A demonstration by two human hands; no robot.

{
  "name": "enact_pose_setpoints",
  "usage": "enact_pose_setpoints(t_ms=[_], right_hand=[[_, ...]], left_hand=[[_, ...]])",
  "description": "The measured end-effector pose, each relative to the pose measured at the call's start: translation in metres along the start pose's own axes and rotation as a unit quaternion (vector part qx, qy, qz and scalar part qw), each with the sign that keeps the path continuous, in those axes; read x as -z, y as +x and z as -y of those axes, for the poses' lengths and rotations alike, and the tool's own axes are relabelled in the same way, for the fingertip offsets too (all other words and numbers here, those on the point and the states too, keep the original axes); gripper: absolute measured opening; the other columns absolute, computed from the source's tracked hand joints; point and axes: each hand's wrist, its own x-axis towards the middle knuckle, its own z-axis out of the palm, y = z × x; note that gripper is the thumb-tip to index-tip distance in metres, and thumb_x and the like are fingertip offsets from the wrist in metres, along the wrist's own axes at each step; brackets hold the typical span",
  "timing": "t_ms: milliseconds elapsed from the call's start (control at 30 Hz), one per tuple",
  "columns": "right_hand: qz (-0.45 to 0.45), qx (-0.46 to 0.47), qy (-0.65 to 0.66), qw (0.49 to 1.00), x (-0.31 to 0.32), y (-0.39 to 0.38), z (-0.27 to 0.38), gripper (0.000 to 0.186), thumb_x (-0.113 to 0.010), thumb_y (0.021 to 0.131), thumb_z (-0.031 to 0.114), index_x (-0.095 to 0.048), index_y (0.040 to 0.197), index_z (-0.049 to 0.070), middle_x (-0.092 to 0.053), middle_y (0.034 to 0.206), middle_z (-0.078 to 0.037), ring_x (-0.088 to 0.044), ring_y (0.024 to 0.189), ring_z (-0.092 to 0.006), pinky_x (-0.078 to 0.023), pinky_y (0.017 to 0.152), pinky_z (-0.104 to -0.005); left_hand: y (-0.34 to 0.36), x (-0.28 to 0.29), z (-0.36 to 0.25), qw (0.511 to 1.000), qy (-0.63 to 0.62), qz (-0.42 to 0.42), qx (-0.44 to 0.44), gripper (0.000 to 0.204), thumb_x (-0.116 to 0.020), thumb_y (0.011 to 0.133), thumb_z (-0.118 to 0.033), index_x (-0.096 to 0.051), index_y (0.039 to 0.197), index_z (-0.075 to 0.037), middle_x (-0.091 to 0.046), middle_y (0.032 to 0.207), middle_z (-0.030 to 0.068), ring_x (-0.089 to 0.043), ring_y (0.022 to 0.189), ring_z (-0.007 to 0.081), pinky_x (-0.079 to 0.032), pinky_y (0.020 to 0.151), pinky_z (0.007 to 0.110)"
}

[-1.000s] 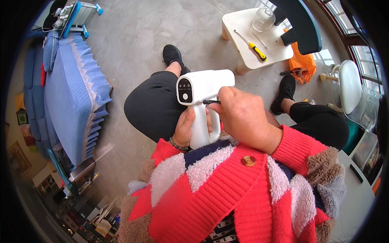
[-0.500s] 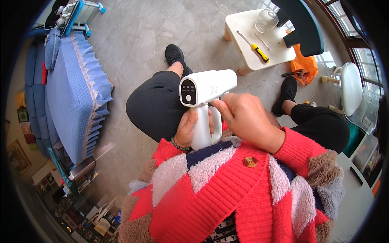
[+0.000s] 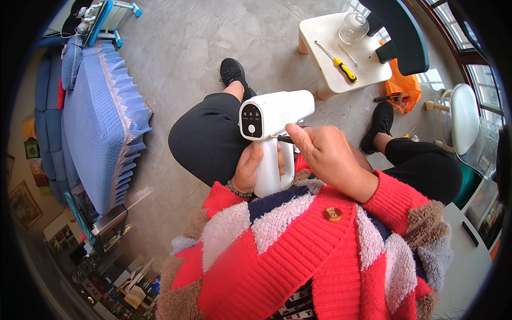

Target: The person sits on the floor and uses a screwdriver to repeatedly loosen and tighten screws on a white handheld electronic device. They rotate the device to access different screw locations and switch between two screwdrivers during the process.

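Observation:
A white gun-shaped sprayer [image 3: 285, 111], with a dark button panel on its rear end, stands upright over my lap. My left hand [image 3: 247, 169] wraps round its grip from the left, the fingers partly hidden behind it. In my right hand [image 3: 336, 157] is a small screwdriver [image 3: 286, 139] with a black handle and thin metal shaft. Its tip meets the sprayer just under the panel, where body and grip join. My right fist hides the rest of the handle.
To the front right, a cream stool [image 3: 322, 33] bears a yellow-black screwdriver [image 3: 345, 70], a thin metal rod [image 3: 349, 55] and a clear bottle [image 3: 353, 29]. Beyond it are a dark chair back [image 3: 408, 42] and an orange bag [image 3: 402, 88]. A blue-covered bed [image 3: 93, 122] lies left.
My right hand has drawn slightly right and tilted, so more of the screwdriver's shaft and black handle shows. The sprayer stays in my left hand; the whole view has shifted slightly.

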Motion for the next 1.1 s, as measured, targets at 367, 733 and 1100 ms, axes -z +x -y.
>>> enact_pose_setpoints(t_ms=[367,733,1100], right_hand=[[-0.111,0.169,-0.062,0.977,-0.014,-0.001,-0.007,0.035,-0.063,0.088,0.032,-0.056,0.075,0.001,-0.059,0.061,-0.018,-0.059,0.057,-0.0385,-0.046,0.053,-0.0447],[-0.100,0.142,-0.104,0.979,-0.021,0.008,-0.013,0.035,-0.059,0.090,0.032,-0.060,0.071,0.003,-0.061,0.060,-0.017,-0.061,0.056,-0.0371,-0.048,0.054,-0.0457],[-0.027,0.084,-0.072,0.993,-0.009,0.004,-0.013,0.032,-0.063,0.088,0.031,-0.056,0.076,0.002,-0.062,0.062,-0.015,-0.062,0.054,-0.0350,-0.048,0.051,-0.0439]], left_hand=[[0.001,0.002,0.000,1.000,0.005,-0.003,-0.008,0.059,-0.043,0.096,-0.054,-0.046,0.118,0.000,-0.058,0.086,0.0087,-0.059,0.072,0.0158,-0.050,0.069,0.029],[0.002,0.001,0.001,1.000,0.020,-0.005,-0.015,0.056,-0.044,0.095,-0.054,-0.046,0.115,-0.002,-0.059,0.084,0.0115,-0.062,0.069,0.0178,-0.051,0.063,0.028],[0.001,0.002,0.001,0.999,0.030,-0.002,-0.017,0.058,-0.046,0.094,-0.054,-0.046,0.117,-0.002,-0.059,0.085,0.0104,-0.061,0.071,0.0167,-0.051,0.064,0.029]])
